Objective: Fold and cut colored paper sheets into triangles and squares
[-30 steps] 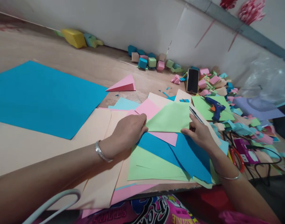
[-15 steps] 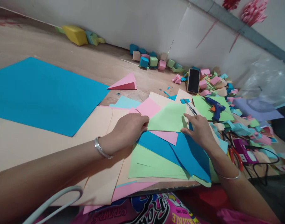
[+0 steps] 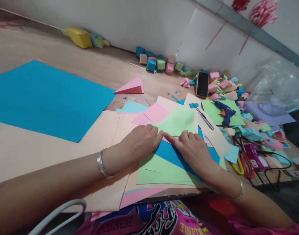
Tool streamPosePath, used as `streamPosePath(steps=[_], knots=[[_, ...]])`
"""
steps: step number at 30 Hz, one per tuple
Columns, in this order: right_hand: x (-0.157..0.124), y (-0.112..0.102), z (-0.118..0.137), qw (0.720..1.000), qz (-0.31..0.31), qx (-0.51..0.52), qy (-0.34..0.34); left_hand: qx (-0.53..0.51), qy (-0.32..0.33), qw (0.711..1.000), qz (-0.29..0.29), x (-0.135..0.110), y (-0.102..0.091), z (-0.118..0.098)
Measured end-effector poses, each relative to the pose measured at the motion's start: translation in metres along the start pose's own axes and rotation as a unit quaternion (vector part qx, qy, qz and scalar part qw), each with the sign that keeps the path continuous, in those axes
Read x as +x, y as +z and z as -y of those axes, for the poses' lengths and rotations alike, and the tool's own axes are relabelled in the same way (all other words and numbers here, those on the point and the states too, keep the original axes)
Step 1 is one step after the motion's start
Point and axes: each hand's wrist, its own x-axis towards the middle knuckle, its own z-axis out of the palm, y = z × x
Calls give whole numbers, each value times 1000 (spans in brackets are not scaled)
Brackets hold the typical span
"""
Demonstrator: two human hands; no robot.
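A light green sheet of paper [image 3: 180,119] with a bent near edge lies over pink and blue sheets. My left hand [image 3: 141,140] is closed at its near left corner, fingertips pinching the edge. Just to the right, my right hand [image 3: 191,148] has its fingers bent on the same near edge, one finger pointing left almost to my left fingertips. Beneath lie a blue sheet [image 3: 167,151], more green sheets [image 3: 161,171] and a pink sheet [image 3: 156,112]. A silver-coloured pen-like tool [image 3: 205,117] rests on peach paper beyond my right hand.
A large blue sheet [image 3: 46,101] covers the left. A folded pink piece [image 3: 132,86] stands behind. Rightward are a phone [image 3: 202,84], a blue glue gun [image 3: 226,112], scissors [image 3: 246,164] and a purple box with cables [image 3: 256,158]. Small paper cubes [image 3: 161,64] line the wall.
My right hand has moved left and nearer, from the green paper's right end to beside my left hand. My left hand has shifted slightly right. The pen-like tool and scissors show more fully.
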Motion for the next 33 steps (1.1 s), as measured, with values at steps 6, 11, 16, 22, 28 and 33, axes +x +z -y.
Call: streamPosePath(steps=[6,11,16,22,28,33], knots=[[-18,11,0,1000,0,-3,17,0,1,1000,20,1,7,-3],[-37,18,-13,999,0,11,44,9,21,1000,-14,2,15,0],[-40,9,-30,998,25,28,60,-9,80,997,-12,6,19,6],[-11,-3,0,984,-69,157,-53,21,98,995,12,8,19,7],[-14,20,16,983,-67,166,-49,58,63,996,30,2,12,0],[-37,27,-1,992,-26,115,35,60,45,996,46,-2,3,-3]])
